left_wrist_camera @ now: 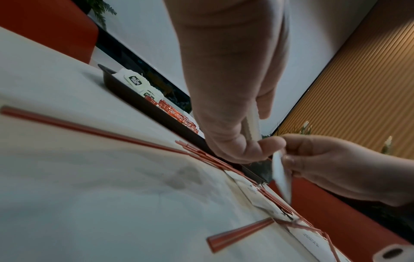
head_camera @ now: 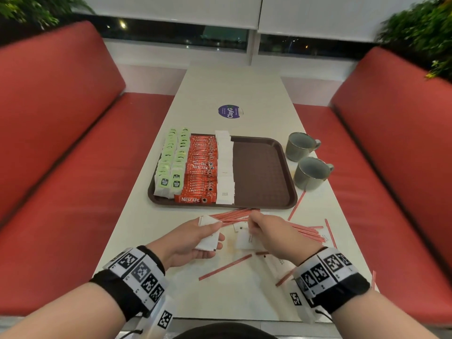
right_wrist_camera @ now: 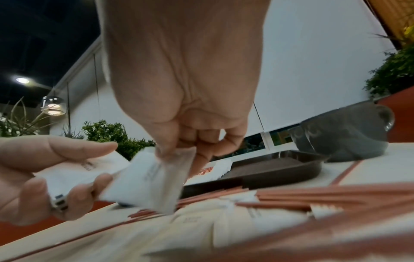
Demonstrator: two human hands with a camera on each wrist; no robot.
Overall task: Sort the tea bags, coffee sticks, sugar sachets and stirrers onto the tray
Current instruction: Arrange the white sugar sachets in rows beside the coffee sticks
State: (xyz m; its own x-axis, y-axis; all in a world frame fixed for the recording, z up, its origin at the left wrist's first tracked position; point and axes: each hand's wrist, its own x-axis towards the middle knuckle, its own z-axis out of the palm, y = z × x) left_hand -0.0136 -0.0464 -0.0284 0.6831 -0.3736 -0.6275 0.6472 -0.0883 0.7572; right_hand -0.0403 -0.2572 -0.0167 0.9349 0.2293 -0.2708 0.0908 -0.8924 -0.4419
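Sugar sachet (right_wrist_camera: 145, 179) pinched at its top edge by right hand (head_camera: 274, 234), hanging above the bench (head_camera: 232, 297) just beside left hand (head_camera: 193, 241). Left hand grips a small stack of sachets (head_camera: 208, 237) between thumb and fingers; count not readable, view blurred. More loose sachets (head_camera: 247, 238) lie under the right hand among scattered stirrers (head_camera: 305, 232). On tray (head_camera: 264, 172): tea bags (head_camera: 171, 162), coffee sticks (head_camera: 201, 167), sugar column (head_camera: 225, 167); right half bare.

Judgement: gathering sugar. Slide the sachet flat onto the stack, edges squared, thumb clamping. Lift sachets clear of stirrers to avoid dragging them. Then lay the stack beside the sugar column.
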